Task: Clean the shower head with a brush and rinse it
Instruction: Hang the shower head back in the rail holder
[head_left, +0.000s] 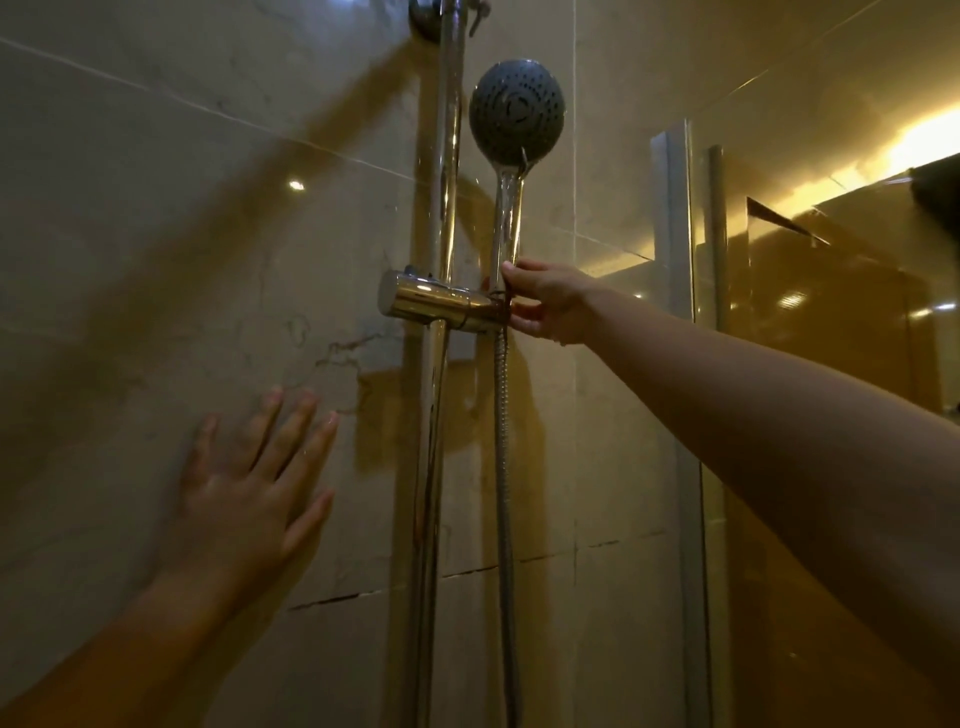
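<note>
Gripping the docked shower head (517, 111) near its base, the right hand (550, 304) curls round it; the left hand (244, 493) rests flat on the wall (156, 234); no brush visible, scrubbing apparently pending.

1. Shower head (517, 111) upright in chrome holder (431, 301) on vertical rail (449, 156), grey spray face toward the camera.
2. Right hand (550, 301) curled round the handle's foot, beside the holder.
3. Left hand (244, 499), fingers spread, flat on tiled wall (156, 234).
4. Metal hose (503, 467) hanging straight down.
</note>
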